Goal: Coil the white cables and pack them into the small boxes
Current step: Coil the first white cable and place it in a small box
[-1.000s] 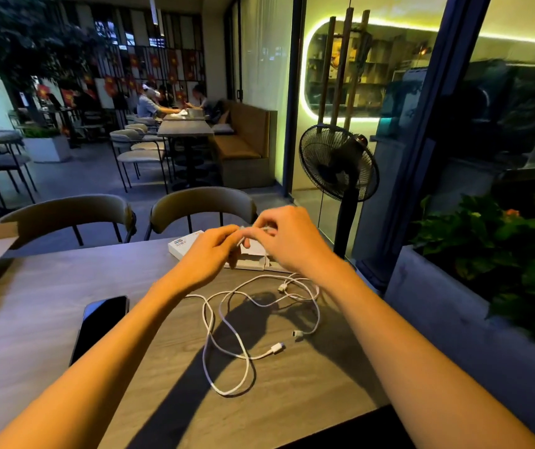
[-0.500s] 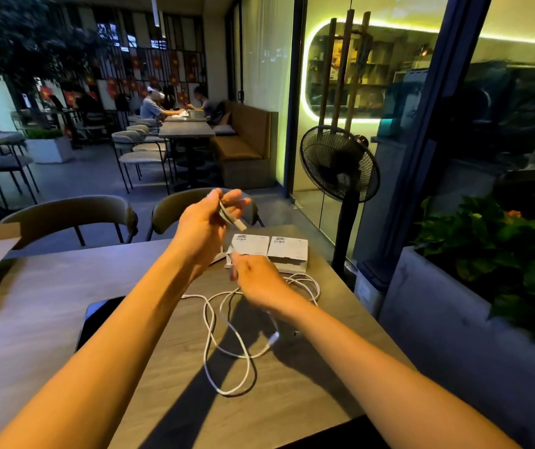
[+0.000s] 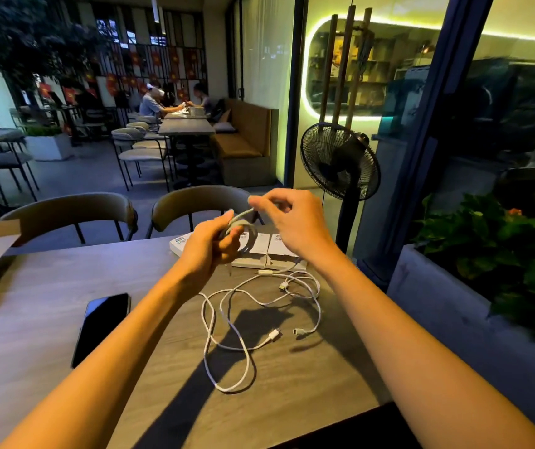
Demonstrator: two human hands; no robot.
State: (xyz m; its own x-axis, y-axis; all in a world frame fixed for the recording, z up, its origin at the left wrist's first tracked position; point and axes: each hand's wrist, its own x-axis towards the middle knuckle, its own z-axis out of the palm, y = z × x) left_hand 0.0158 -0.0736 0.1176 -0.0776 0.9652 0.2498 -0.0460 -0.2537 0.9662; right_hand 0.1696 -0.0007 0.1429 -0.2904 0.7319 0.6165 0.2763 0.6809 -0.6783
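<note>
1. Early days: my left hand (image 3: 209,246) is closed around a small coil of white cable (image 3: 243,230), held up above the surface (image 3: 49,303), just in front of the small boxes (image 3: 267,251).
2. My right hand (image 3: 292,218) pinches the free run of that cable between thumb and fingertips, other fingers loosely curled, guiding it onto the coil.
3. Nothing looks packed yet, as far as I can tell. The loose cables (image 3: 243,319) lie tangled on the surface below my hands, plugs scattered, all left to coil.
4. The phone (image 3: 102,325) sits off to the left, out of the way.
5. Against half a second ago: my right hand has come up from near the surface to above the left, and there is now a visible loop where only a plug end showed.
</note>
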